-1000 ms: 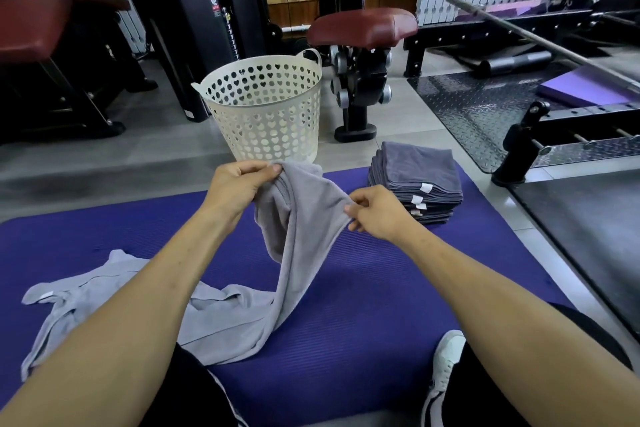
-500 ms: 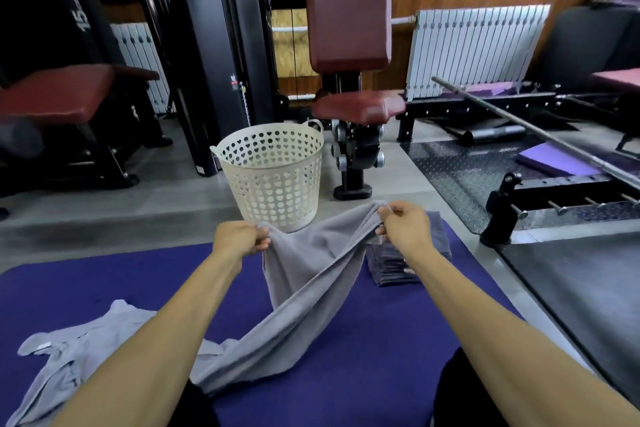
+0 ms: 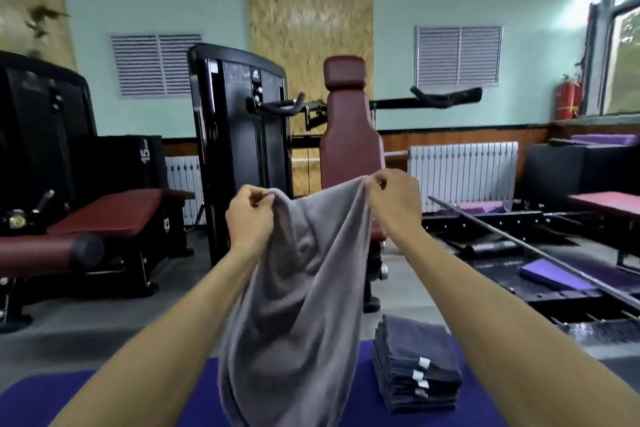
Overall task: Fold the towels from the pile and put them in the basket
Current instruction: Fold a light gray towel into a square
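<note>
A gym floor.
A black weight-stack machine (image 3: 239, 135) stands at eleven o'clock, its maroon padded seat (image 3: 349, 135) at twelve, a padded bench (image 3: 114, 215) at nine, a barbell (image 3: 526, 246) at three.

From my remote view, two bare forearms enter from the lower corners. No sleeves show anywhere on either arm. Left hand (image 3: 250, 215) and right hand (image 3: 394, 199): no gloves, rings or watch visible; both wrists bare, no bands or markings. Fingers (image 3: 379, 180) uncovered. I cannot make out nail detail; frame slightly blurred.
</note>
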`<state>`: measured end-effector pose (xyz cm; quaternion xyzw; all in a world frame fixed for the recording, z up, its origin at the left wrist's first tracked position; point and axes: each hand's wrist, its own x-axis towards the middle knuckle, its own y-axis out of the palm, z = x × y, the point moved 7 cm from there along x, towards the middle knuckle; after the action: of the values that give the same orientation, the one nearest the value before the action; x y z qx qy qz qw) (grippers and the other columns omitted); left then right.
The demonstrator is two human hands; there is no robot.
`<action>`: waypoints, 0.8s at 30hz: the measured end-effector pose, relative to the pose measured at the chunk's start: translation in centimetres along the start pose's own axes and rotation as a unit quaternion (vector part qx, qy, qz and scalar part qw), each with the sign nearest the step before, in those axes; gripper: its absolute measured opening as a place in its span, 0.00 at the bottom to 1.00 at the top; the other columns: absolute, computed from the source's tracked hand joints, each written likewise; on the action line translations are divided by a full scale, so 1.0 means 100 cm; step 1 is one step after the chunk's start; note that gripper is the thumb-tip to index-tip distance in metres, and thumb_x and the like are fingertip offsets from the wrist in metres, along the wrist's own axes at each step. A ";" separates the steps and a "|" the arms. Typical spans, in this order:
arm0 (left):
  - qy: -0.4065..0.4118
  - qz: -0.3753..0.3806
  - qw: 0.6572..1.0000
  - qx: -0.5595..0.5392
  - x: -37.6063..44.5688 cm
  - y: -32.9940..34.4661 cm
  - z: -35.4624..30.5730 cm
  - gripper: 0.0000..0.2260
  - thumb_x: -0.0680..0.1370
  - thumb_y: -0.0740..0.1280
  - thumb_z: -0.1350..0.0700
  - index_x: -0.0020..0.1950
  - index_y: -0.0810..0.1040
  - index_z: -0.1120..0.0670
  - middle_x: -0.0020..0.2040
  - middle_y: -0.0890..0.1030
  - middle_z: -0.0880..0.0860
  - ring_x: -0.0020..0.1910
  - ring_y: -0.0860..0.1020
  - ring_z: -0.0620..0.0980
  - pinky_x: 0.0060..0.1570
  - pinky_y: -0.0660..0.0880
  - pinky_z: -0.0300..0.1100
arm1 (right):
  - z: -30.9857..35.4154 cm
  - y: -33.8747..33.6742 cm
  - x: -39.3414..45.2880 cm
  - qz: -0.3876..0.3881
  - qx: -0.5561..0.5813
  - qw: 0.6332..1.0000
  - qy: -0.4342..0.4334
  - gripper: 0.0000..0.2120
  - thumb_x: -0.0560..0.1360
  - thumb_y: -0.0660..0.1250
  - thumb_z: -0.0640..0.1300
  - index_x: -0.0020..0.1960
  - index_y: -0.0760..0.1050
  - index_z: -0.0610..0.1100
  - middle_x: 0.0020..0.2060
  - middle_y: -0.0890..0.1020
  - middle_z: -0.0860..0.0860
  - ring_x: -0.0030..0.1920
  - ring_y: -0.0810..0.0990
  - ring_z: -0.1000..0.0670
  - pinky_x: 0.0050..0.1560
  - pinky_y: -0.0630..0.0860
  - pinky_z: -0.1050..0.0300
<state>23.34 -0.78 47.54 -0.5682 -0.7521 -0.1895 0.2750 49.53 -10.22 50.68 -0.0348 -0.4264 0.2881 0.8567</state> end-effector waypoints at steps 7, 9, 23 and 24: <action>0.095 -0.077 0.992 -0.035 0.020 -0.030 -0.063 0.03 0.79 0.67 0.57 0.47 0.76 0.51 0.42 0.79 0.45 0.44 0.78 0.45 0.45 0.72 0.31 | 0.056 -0.023 0.021 -0.073 0.070 0.993 -0.057 0.11 0.78 0.64 0.49 0.46 0.83 0.45 0.40 0.84 0.51 0.43 0.81 0.51 0.44 0.75 0.57; 0.099 -0.096 0.989 -0.047 0.031 -0.031 -0.071 0.03 0.79 0.67 0.57 0.47 0.76 0.50 0.42 0.78 0.44 0.43 0.76 0.41 0.41 0.69 0.24 | 0.068 -0.025 0.029 -0.092 0.071 0.991 -0.072 0.11 0.78 0.64 0.48 0.46 0.83 0.45 0.39 0.84 0.51 0.41 0.81 0.50 0.42 0.77 0.55; -0.203 0.045 0.975 -0.084 0.129 0.091 0.104 0.08 0.77 0.68 0.64 0.41 0.77 0.53 0.44 0.81 0.57 0.52 0.82 0.59 0.58 0.79 0.55 | -0.058 0.102 0.122 0.113 0.001 0.983 0.148 0.09 0.76 0.64 0.38 0.43 0.83 0.39 0.36 0.84 0.42 0.31 0.84 0.45 0.38 0.84 0.53; -0.189 0.028 0.975 -0.112 0.144 0.096 0.094 0.08 0.77 0.68 0.64 0.41 0.77 0.53 0.44 0.81 0.56 0.52 0.82 0.57 0.59 0.79 0.53 | -0.059 0.104 0.132 0.088 0.032 0.986 0.141 0.10 0.77 0.64 0.39 0.42 0.83 0.40 0.37 0.84 0.42 0.31 0.84 0.45 0.36 0.83 0.55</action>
<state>27.74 18.38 49.00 -0.6417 -0.7484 -0.1535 0.0679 55.36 6.42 53.14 -0.0853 -0.2871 0.3684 0.8801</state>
